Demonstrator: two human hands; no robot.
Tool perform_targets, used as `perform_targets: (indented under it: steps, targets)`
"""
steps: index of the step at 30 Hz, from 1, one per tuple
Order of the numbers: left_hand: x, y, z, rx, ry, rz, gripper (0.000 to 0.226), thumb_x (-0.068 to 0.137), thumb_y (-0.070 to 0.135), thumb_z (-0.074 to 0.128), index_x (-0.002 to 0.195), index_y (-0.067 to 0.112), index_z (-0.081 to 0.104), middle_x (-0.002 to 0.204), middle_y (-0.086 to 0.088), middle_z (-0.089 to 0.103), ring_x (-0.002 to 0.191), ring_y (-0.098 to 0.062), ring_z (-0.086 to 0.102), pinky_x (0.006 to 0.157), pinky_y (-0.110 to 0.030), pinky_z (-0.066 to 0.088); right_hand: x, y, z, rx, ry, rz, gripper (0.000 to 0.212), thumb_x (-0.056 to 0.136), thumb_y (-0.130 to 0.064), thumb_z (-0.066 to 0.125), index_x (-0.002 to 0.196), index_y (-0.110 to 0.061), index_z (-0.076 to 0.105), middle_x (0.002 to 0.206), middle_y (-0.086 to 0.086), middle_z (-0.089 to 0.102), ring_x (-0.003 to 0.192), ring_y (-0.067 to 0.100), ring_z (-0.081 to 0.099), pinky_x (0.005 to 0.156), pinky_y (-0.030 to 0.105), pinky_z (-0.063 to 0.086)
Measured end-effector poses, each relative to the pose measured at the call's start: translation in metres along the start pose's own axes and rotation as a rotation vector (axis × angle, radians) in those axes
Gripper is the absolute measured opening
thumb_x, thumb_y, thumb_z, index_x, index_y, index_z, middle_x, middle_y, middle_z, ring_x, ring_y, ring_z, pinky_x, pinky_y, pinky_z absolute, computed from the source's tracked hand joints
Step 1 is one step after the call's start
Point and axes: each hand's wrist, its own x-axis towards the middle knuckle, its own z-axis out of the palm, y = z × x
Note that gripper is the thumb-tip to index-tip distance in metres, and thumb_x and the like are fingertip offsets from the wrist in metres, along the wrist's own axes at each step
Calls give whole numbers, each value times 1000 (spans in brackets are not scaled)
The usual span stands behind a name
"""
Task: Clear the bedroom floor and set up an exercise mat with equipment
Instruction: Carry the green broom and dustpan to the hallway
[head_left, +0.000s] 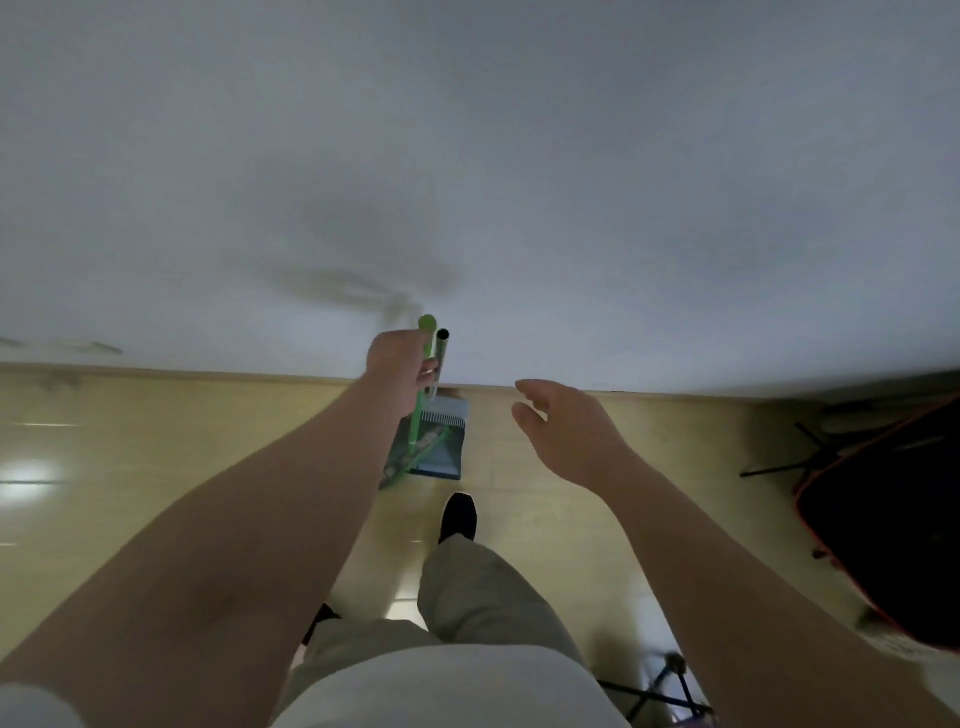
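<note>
The left hand (397, 361) holds the green broom handle (427, 327) and grey dustpan handle (441, 348) together, fingers (428, 370) curled just below their tops. The blue dustpan (441, 447) stands on the floor (208, 441) by the wall. The right hand (566, 431) is apart, fingers loose; the broom head is blurred

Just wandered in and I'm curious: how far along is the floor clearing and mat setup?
Sweeping looks mostly done: the dustpan by the wall holds debris. In hand: the left hand grips the green broom handle and the dustpan's metal handle together; the right hand hovers open. Left: no mat or equipment shows on the floor, and a dark folded item lies at the right.
</note>
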Motion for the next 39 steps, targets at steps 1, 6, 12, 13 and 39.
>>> perform_targets:
  steps: [1,6,12,13,39]
  targets:
    - [4,1,1,39,-12,26,24,96,19,65,116,7,62,92,-6,62,85,-23,70,76,-36,61,2,4,1,-3,3,3,45,105,-36,49,147,-21,51,147,-4,55,133,15,52,115,31,36]
    - [25,-3,-1,289,46,234,64,78,31,82,134,17,53,103,-7,68,91,-26,70,88,-45,60,7,13,9,-31,-21,-6,45,105,-36,49,147,-20,51,146,-2,56,132,16,53,114,34,39]
    - [38,12,-1,724,188,468,37,91,43,59,83,9,72,75,-7,69,71,-26,67,64,-30,53,15,12,20,-17,-40,-1,43,105,-36,49,146,-23,52,146,-4,56,132,16,53,114,35,39]
    - [39,14,0,837,215,512,48,92,48,54,73,7,71,63,-4,63,61,-23,61,54,-27,43,15,12,21,-10,-44,1,44,105,-36,49,147,-23,51,146,-4,56,133,16,52,115,36,39]
    - [-75,-106,-113,735,327,448,21,82,26,75,101,16,70,92,4,69,78,-11,61,56,-9,36,160,-50,84,156,-213,49,34,91,-18,62,125,-18,65,117,7,67,97,24,63,94,40,55]
